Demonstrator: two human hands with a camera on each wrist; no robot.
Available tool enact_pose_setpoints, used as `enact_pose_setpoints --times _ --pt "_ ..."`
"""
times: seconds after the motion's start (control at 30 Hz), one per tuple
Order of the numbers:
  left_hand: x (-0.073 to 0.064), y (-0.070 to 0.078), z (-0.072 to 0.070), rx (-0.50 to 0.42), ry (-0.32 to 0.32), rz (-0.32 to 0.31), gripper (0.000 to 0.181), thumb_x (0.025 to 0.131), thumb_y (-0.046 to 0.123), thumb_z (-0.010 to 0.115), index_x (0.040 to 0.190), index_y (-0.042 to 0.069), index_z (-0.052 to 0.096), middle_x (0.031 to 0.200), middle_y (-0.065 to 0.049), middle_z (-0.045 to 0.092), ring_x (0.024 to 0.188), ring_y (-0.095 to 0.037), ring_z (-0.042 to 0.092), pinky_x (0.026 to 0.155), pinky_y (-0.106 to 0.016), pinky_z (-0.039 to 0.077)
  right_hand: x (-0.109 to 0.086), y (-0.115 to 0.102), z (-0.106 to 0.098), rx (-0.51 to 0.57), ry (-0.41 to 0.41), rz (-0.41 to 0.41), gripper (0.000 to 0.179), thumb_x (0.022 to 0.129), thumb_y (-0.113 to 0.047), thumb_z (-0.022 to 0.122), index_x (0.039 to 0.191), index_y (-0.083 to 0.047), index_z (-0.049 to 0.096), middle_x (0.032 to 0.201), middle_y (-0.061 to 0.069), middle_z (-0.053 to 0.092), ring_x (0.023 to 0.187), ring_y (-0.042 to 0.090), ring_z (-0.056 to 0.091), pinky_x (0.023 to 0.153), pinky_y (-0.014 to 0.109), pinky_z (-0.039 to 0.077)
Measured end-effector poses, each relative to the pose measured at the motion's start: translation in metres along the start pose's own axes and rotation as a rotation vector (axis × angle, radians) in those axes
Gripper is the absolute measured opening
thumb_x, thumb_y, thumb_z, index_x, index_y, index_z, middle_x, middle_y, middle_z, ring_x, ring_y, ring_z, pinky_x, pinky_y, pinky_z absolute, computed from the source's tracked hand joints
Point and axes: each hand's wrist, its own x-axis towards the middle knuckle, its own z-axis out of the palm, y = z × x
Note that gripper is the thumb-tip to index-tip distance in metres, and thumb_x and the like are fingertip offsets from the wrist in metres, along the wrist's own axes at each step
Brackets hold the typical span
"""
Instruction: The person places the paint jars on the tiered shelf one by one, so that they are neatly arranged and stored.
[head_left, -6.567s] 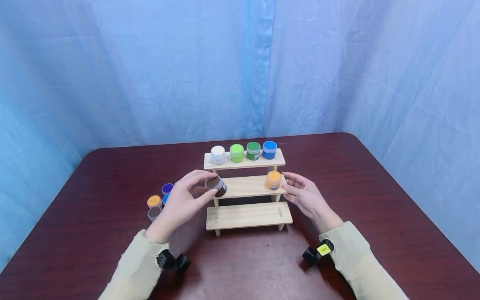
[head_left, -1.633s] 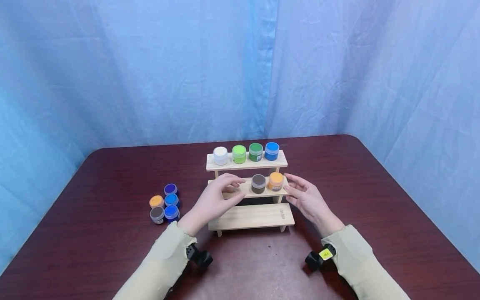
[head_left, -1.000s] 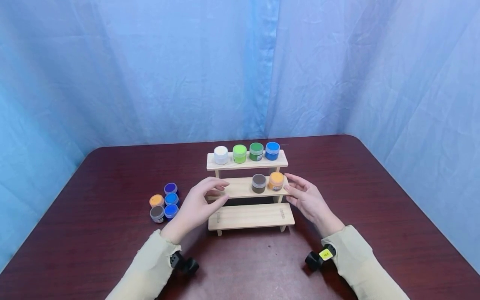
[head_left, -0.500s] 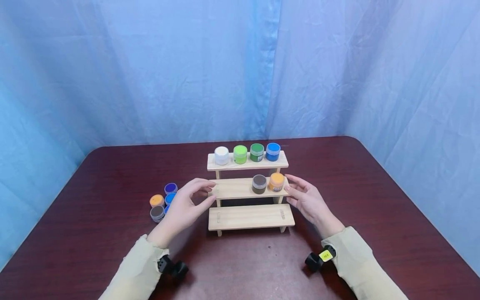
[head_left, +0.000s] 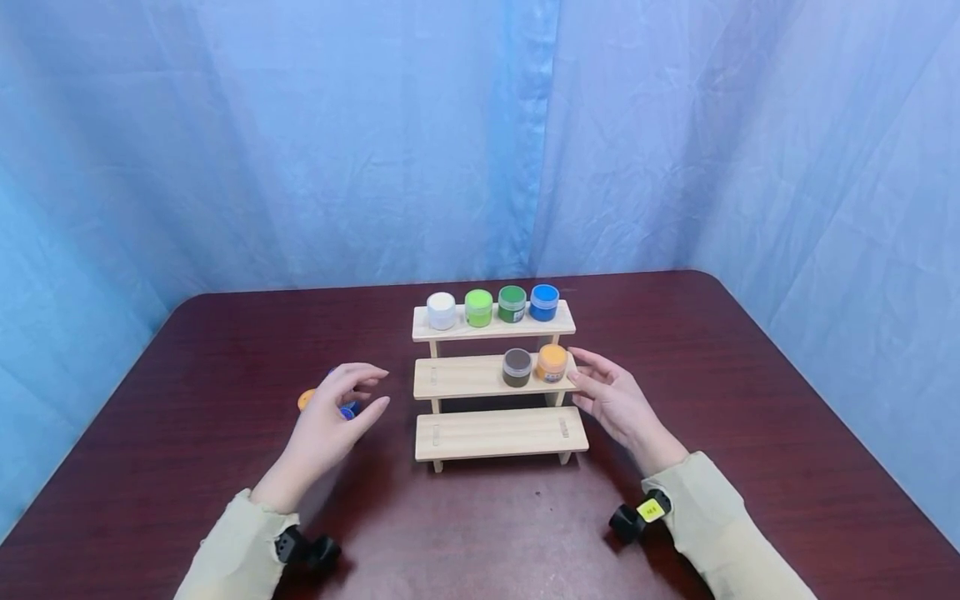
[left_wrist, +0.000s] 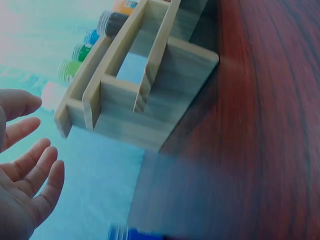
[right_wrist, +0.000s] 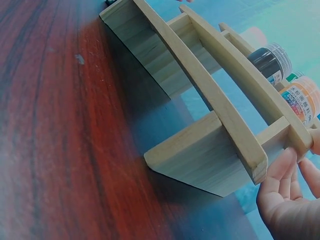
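Observation:
A three-tier wooden stand [head_left: 480, 379] bears several small paint jars. White [head_left: 441, 312], light green [head_left: 478, 308], dark green [head_left: 512, 305] and blue [head_left: 543, 303] jars line its top tier. On the middle tier, a dark brown jar [head_left: 517, 367] sits beside an orange jar [head_left: 552, 364] at the right end. My right hand [head_left: 611, 400] grips that end of the middle tier between thumb and fingers. Left of the stand, my left hand [head_left: 322, 425] holds nothing, its fingers loosely bent. It hides most of a jar group, leaving parts of an orange jar [head_left: 304, 399] and a blue jar [head_left: 347, 412] visible.
The stand's bottom tier [head_left: 498, 434] faces me low over the dark red wooden table [head_left: 480, 533]. Blue curtains [head_left: 375, 167] hang behind the table and along both sides. A black wrist camera [head_left: 626, 523] juts from my right sleeve.
Earlier my left hand held the brown jar, which now stands on the middle tier beside the orange one. The left hand has since withdrawn leftward over the jar group. My right hand has stayed put.

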Motion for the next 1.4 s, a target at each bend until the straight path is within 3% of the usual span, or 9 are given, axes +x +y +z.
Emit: enact_pose_setpoints --times 0.27,0.47,0.63,0.73,0.87,1.13,1.4 --pt "-0.011 -0.015 -0.017 0.068 0.048 -0.018 0.032 0.083 0.005 0.067 0.114 0.005 0.061 0.118 -0.010 0.056 0.102 -0.024 0.057 0.084 -0.040 0.055 0.001 0.000 0.000 -0.024 0.011 0.006 0.056 0.095 -0.011 0.051 0.145 -0.005 0.026 0.095 -0.007 0.052 0.086 0.003 0.054 0.074 0.017 0.050" --pt "-0.019 -0.022 -0.029 0.107 0.052 -0.056 0.035 0.084 0.005 0.066 0.117 0.004 0.060 0.118 -0.010 0.053 0.102 -0.025 0.057 0.083 -0.010 0.047 0.001 0.001 0.000 -0.025 0.014 0.011 0.058 0.094 -0.011 0.053 0.145 -0.005 0.026 0.096 -0.007 0.051 0.086 0.004 0.053 0.075 0.018 0.050" --pt "-0.024 -0.028 -0.036 0.114 0.060 -0.068 0.033 0.084 0.006 0.066 0.116 0.001 0.059 0.116 -0.011 0.052 0.097 -0.028 0.058 0.081 -0.004 0.044 0.001 0.001 0.000 -0.025 0.010 0.008 0.058 0.094 -0.011 0.051 0.145 -0.005 0.025 0.096 -0.007 0.051 0.086 0.004 0.053 0.074 0.018 0.050" --pt "-0.027 -0.032 -0.039 0.144 0.061 -0.076 0.033 0.084 0.007 0.067 0.115 0.001 0.059 0.116 -0.012 0.052 0.099 -0.027 0.054 0.085 -0.021 0.053 0.000 0.001 0.000 -0.030 0.012 0.006 0.057 0.095 -0.011 0.051 0.145 -0.005 0.026 0.097 -0.008 0.051 0.086 0.004 0.053 0.074 0.018 0.049" --pt "-0.032 -0.036 -0.042 0.166 0.041 -0.111 0.035 0.084 0.009 0.066 0.117 0.001 0.058 0.118 -0.015 0.051 0.104 -0.029 0.051 0.088 -0.052 0.049 0.000 0.000 0.000 -0.034 0.009 0.005 0.057 0.095 -0.011 0.051 0.145 -0.005 0.026 0.098 -0.008 0.050 0.087 0.004 0.052 0.074 0.019 0.049" --pt "-0.036 -0.042 -0.047 0.186 -0.014 -0.195 0.040 0.087 0.017 0.065 0.123 0.004 0.055 0.121 -0.017 0.050 0.107 -0.033 0.051 0.092 -0.056 0.046 -0.001 0.000 0.001 -0.048 0.018 0.010 0.056 0.095 -0.011 0.051 0.145 -0.005 0.027 0.098 -0.007 0.050 0.086 0.005 0.052 0.073 0.019 0.049" --pt "-0.039 -0.047 -0.048 0.222 -0.039 -0.206 0.042 0.085 0.015 0.067 0.122 0.000 0.056 0.118 -0.020 0.052 0.105 -0.034 0.054 0.090 -0.055 0.048 -0.001 0.000 0.001 -0.047 0.017 0.007 0.056 0.095 -0.011 0.050 0.145 -0.005 0.026 0.098 -0.008 0.051 0.089 0.004 0.052 0.074 0.019 0.049"
